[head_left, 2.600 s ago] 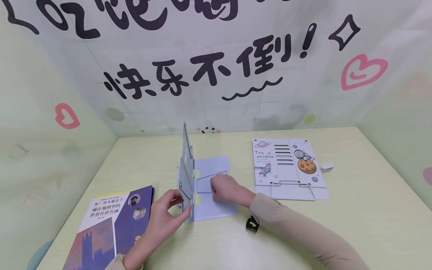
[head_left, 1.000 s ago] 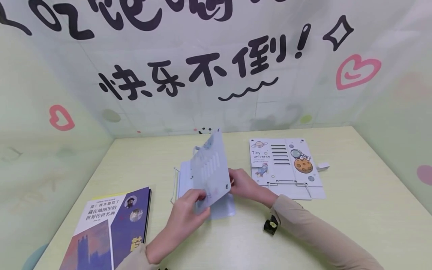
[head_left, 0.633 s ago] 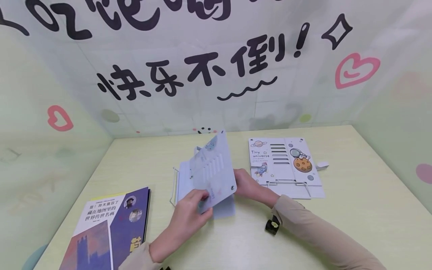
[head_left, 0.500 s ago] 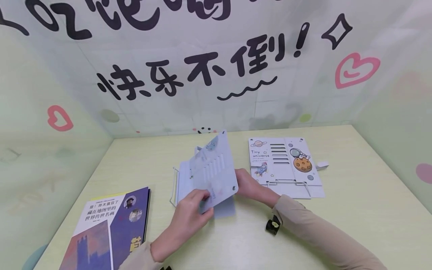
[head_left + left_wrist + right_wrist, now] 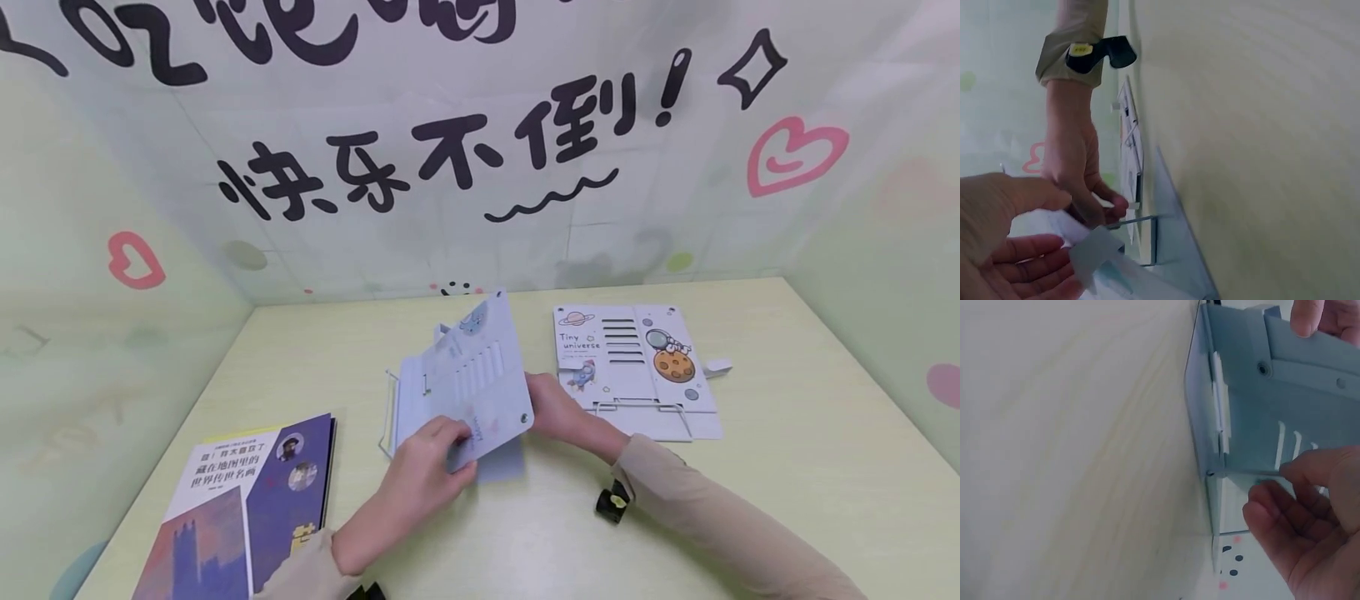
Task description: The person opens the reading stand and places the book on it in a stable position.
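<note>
A pale blue metal book stand [image 5: 491, 375] sits unfolded at mid-table, its slotted panel leaning up over the flat base. Thumb and fingers of my left hand [image 5: 420, 471] pinch the panel's near edge, beside a small folding side clip [image 5: 1094, 253]. Behind the panel is my right hand [image 5: 555, 408], partly hidden in the head view. From the right wrist view, the thumb and fingers of that hand [image 5: 1313, 515] pinch the end of the thin support plate [image 5: 1250, 474], close to the panel's slots [image 5: 1297, 444].
A white "Tiny universe" book stand [image 5: 633, 367] lies flat at the right, its wire holder [image 5: 645, 408] toward me. Stacked books [image 5: 247, 500] lie at the left front. Walls with printed lettering enclose the table [image 5: 810, 433] at the back and sides.
The panel has swung from nearly upright to leaning right, my left hand moving with it. My right hand has gone from the flap on the base to behind the panel.
</note>
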A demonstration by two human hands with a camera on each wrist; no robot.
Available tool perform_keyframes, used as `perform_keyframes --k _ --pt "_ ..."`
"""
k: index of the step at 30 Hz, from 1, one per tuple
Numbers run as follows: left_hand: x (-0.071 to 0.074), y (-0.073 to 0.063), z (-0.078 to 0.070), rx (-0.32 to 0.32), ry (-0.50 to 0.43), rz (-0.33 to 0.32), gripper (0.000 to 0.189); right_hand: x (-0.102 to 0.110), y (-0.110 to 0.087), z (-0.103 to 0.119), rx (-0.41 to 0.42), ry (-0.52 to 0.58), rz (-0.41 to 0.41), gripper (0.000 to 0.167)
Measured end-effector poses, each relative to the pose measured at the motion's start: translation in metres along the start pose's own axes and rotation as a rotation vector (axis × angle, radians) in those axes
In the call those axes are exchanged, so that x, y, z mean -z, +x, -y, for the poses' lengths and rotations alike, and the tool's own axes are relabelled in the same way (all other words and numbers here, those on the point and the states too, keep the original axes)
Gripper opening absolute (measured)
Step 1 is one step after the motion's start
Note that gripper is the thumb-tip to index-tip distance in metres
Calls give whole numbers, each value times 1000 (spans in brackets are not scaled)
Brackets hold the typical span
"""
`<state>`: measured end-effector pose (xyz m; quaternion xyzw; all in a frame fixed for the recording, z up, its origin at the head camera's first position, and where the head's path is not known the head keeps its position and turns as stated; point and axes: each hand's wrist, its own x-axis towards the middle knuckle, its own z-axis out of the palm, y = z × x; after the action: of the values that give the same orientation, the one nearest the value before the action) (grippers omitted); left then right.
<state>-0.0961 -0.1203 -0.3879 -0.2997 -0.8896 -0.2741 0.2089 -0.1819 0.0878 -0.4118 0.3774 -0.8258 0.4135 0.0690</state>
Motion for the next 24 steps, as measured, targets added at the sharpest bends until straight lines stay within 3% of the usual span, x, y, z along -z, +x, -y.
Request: perform_keyframes --k 3,5,9,14,17,24 --pt "10 9 9 -11 -128 113 26 2 -2 7 -66 -8 -26 23" --pt "18 19 18 15 -248 191 21 3 -5 13 -121 6 -39 24" --pt "26 45 44 148 -397 270 12 3 -15 23 -192 70 -37 27" --pt "23 88 81 323 -351 248 15 -2 -30 33 -193 209 -18 23" --pt "17 111 99 380 -305 229 19 -8 -37 40 -229 296 -6 18" --pt "4 143 118 505 -302 253 21 -22 -45 51 -330 482 -11 18"
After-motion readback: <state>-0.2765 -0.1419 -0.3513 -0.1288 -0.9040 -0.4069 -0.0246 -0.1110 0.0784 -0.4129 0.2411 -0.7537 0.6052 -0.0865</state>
